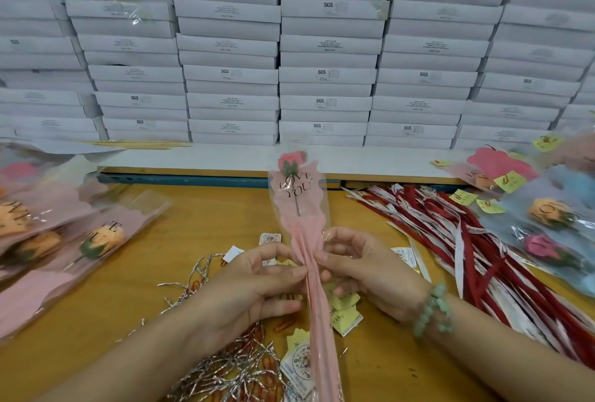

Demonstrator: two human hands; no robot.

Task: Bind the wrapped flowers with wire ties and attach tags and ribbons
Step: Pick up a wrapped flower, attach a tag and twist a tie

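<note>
So you've got the single pink rose in its pink-and-clear "LOVE YOU" sleeve [297, 195] held up roughly upright over the wooden counter [199, 218], bloom pointing away from you and the long tail of the wrap running down toward the bottom edge. Your left hand [257, 279] has its fingers curled, thumb and forefinger pinching the gathered neck of the sleeve from the left. Your right hand [360, 269] pinches the same spot from the right, other fingers loosely bent; there's a green bead bracelet [434, 308] on that wrist. Can't tell if a tie is already between your fingertips, it's too blurry.

The heap of silver wire ties [225, 366] sits under your left forearm. Yellow paper tags [343, 301] lie just below your right hand. The red and white ribbons [467, 240] are fanned out on the right, with more wrapped flowers [547, 224] beyond them and a pile of peach ones [64, 234] on the left. Stacked white boxes [322, 47] fill the back.
</note>
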